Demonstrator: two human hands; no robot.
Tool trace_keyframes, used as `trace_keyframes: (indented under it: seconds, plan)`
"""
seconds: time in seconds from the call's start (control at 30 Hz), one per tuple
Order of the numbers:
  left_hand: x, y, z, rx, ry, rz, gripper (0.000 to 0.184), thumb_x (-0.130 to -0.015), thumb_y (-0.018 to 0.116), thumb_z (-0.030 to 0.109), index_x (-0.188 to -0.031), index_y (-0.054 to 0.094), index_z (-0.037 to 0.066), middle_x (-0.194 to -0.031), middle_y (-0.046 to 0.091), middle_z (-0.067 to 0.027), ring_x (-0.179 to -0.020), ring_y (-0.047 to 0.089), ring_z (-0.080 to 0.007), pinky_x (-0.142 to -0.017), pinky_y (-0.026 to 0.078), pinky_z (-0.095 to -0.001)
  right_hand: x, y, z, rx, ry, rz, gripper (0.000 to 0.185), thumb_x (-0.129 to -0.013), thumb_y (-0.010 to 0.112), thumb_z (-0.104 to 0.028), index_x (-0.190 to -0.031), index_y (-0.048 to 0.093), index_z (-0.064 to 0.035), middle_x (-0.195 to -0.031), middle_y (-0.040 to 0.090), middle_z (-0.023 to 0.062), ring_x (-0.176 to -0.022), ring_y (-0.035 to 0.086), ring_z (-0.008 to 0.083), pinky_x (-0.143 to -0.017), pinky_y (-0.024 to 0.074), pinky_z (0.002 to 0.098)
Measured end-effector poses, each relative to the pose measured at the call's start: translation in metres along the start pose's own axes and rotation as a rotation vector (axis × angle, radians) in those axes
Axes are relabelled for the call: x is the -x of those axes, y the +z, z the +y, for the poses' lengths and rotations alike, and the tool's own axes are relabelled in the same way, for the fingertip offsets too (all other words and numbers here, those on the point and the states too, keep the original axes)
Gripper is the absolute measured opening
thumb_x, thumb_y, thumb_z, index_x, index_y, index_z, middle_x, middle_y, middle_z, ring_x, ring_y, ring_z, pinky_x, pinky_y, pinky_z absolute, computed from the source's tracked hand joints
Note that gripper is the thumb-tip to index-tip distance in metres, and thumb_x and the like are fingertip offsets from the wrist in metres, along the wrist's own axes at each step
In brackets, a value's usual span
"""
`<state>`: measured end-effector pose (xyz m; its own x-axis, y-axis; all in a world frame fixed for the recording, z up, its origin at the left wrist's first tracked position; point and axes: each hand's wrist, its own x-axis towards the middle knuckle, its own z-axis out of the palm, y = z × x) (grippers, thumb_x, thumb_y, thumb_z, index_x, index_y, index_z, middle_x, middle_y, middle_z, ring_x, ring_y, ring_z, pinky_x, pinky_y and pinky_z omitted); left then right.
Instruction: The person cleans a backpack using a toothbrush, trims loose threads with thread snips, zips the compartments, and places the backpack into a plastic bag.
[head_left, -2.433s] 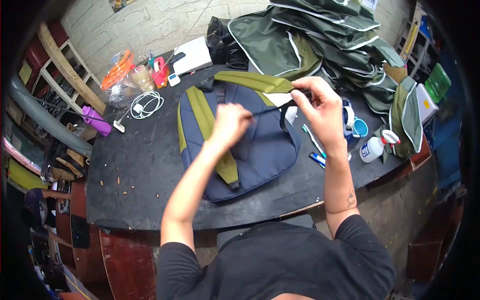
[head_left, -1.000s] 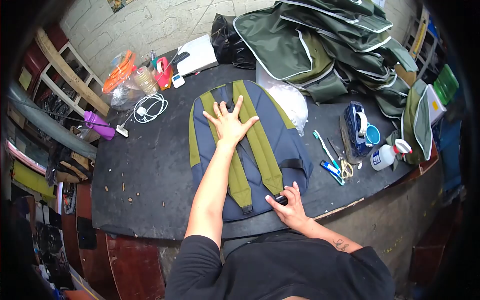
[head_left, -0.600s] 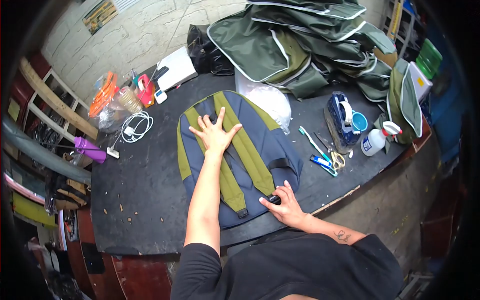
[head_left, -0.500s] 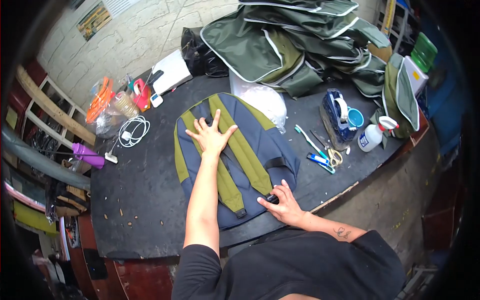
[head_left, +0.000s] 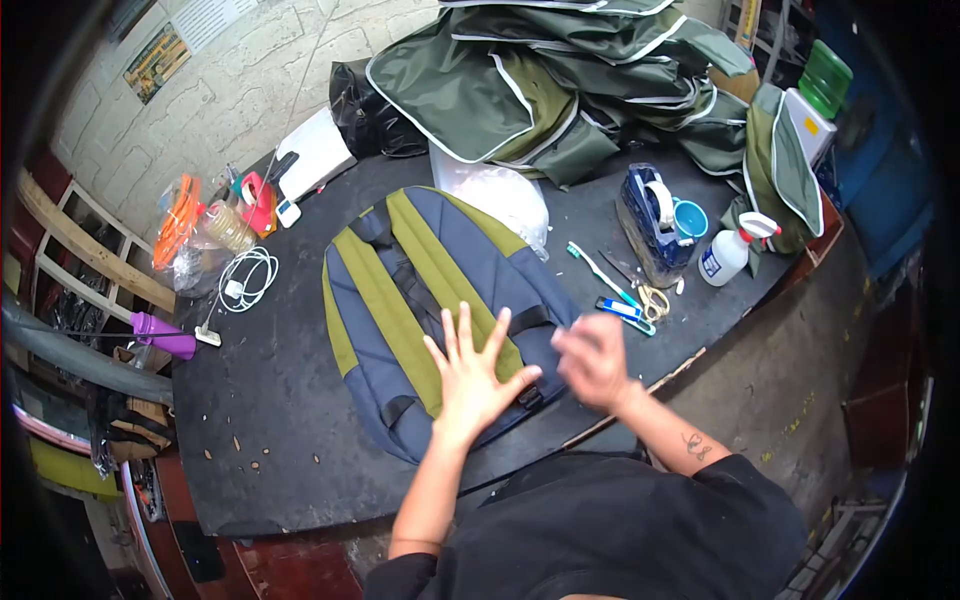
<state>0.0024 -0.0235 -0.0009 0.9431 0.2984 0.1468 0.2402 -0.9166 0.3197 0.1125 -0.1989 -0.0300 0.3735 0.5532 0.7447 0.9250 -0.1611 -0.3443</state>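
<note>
A navy and olive-green backpack (head_left: pixel 350 300) lies on the black table with its two olive shoulder straps facing up. My left hand (head_left: pixel 472 385) rests open on the lower part of the straps, its fingers spread wide. Just off the backpack's lower right side is my right hand (head_left: pixel 600 365), smeared by motion, so its finger grip cannot be made out. A black strap buckle (head_left: pixel 530 397) shows at the lower end of the right strap, between the two hands.
To the right are a toothbrush (head_left: pixel 600 272), scissors (head_left: pixel 654 303), a tape dispenser (head_left: pixel 640 235) and a spray bottle (head_left: pixel 725 258). Green fabric pieces with white edging (head_left: pixel 450 100) are piled behind. A coiled white cable (head_left: pixel 262 280) and purple bottle (head_left: pixel 165 336) lie left.
My left hand has moved from the upper straps down to their lower part. My right hand has left the strap buckle and moved up and right. The view has shifted slightly.
</note>
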Motion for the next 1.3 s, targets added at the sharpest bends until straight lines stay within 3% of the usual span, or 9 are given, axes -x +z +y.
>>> trace_keyframes:
  seconds: [0.1, 0.17, 0.3, 0.87, 0.97, 1.0, 1.13, 1.2, 1.3]
  plan:
    - [0.022, 0.031, 0.002, -0.002, 0.021, -0.041, 0.074, -0.081, 0.052, 0.064, -0.144, 0.034, 0.027, -0.152, 0.009, -0.0243, -0.140, -0.001, -0.0445, -0.106, 0.001, -0.0664, -0.010, -0.004, 0.063, 0.339, 0.367, -0.053, 0.021, -0.073, 0.066, -0.009, -0.093, 0.061, -0.0069, -0.093, 0.052, 0.0129, -0.093, 0.052, 0.0309, -0.077, 0.0417, 0.0425]
    - [0.023, 0.054, -0.004, -0.097, 0.047, -0.045, 0.071, -0.084, 0.049, 0.063, -0.144, 0.034, 0.029, -0.152, 0.007, -0.0239, -0.140, -0.002, -0.0449, -0.105, 0.000, -0.0677, -0.009, -0.010, 0.097, 0.583, 0.557, -0.238, 0.021, -0.075, 0.067, -0.011, -0.093, 0.060, -0.0057, -0.094, 0.051, 0.0138, -0.091, 0.052, 0.0326, -0.080, 0.0410, 0.0425]
    - [0.022, 0.061, -0.009, -0.095, 0.051, -0.075, 0.067, -0.087, 0.044, 0.062, -0.145, 0.031, 0.030, -0.153, 0.004, -0.0226, -0.141, -0.004, -0.0441, -0.104, -0.001, -0.0687, 0.010, 0.013, 0.139, 0.761, 0.607, -0.312, 0.026, -0.074, 0.070, -0.017, -0.094, 0.059, -0.0048, -0.096, 0.051, 0.0129, -0.089, 0.052, 0.0312, -0.074, 0.0425, 0.0426]
    - [0.020, 0.070, -0.021, -0.013, 0.046, -0.091, 0.071, -0.090, 0.041, 0.059, -0.148, 0.022, 0.024, -0.154, 0.001, -0.0210, -0.141, -0.008, -0.0418, -0.104, -0.005, -0.0669, -0.015, 0.014, 0.141, 0.542, 0.452, -0.178, 0.018, -0.079, 0.066, -0.014, -0.091, 0.056, -0.0050, -0.095, 0.051, 0.0165, -0.086, 0.056, 0.0374, -0.071, 0.0459, 0.0451]
    - [0.020, 0.073, -0.022, 0.013, 0.042, -0.103, 0.072, -0.091, 0.040, 0.058, -0.149, 0.020, 0.020, -0.154, 0.000, -0.0207, -0.141, -0.008, -0.0414, -0.105, -0.005, -0.0667, -0.066, -0.024, 0.068, 0.155, 0.815, -0.269, 0.013, -0.083, 0.060, -0.013, -0.089, 0.055, -0.0038, -0.092, 0.054, 0.0183, -0.078, 0.060, 0.0418, -0.066, 0.0479, 0.0470]
    - [0.019, 0.072, -0.022, 0.011, 0.041, -0.104, 0.072, -0.091, 0.040, 0.058, -0.149, 0.020, 0.020, -0.154, 0.000, -0.0207, -0.141, -0.008, -0.0414, -0.105, -0.005, -0.0667, -0.079, -0.021, 0.052, 0.153, 0.816, -0.269, 0.013, -0.083, 0.060, -0.013, -0.089, 0.055, -0.0038, -0.092, 0.054, 0.0183, -0.078, 0.060, 0.0418, -0.066, 0.0479, 0.0470]
    - [0.020, 0.071, -0.021, -0.001, 0.036, -0.126, 0.073, -0.091, 0.041, 0.058, -0.149, 0.020, 0.019, -0.154, 0.001, -0.0209, -0.141, -0.007, -0.0416, -0.105, -0.005, -0.0666, -0.106, 0.036, 0.017, 0.287, 0.438, -0.383, 0.016, -0.086, 0.053, -0.011, -0.100, 0.056, -0.0043, -0.093, 0.056, 0.0196, -0.075, 0.064, 0.0393, -0.065, 0.0521, 0.0465]
    - [0.021, 0.074, -0.022, 0.004, 0.036, -0.110, 0.073, -0.091, 0.041, 0.058, -0.149, 0.020, 0.019, -0.154, 0.002, -0.0213, -0.141, -0.007, -0.0416, -0.105, -0.005, -0.0666, -0.113, 0.089, 0.020, 0.231, 0.461, -0.295, 0.020, -0.086, 0.051, -0.010, -0.104, 0.058, -0.0061, -0.093, 0.056, 0.0209, -0.074, 0.064, 0.0389, -0.067, 0.0533, 0.0462]
    - [0.017, 0.075, -0.024, 0.020, 0.034, -0.100, 0.073, -0.090, 0.041, 0.059, -0.149, 0.020, 0.019, -0.154, 0.004, -0.0215, -0.141, -0.006, -0.0414, -0.105, -0.005, -0.0667, -0.139, 0.154, 0.033, 0.298, 0.457, -0.444, 0.023, -0.085, 0.050, -0.007, -0.106, 0.059, -0.0029, -0.095, 0.056, 0.0222, -0.073, 0.065, 0.0387, -0.066, 0.0546, 0.0448]
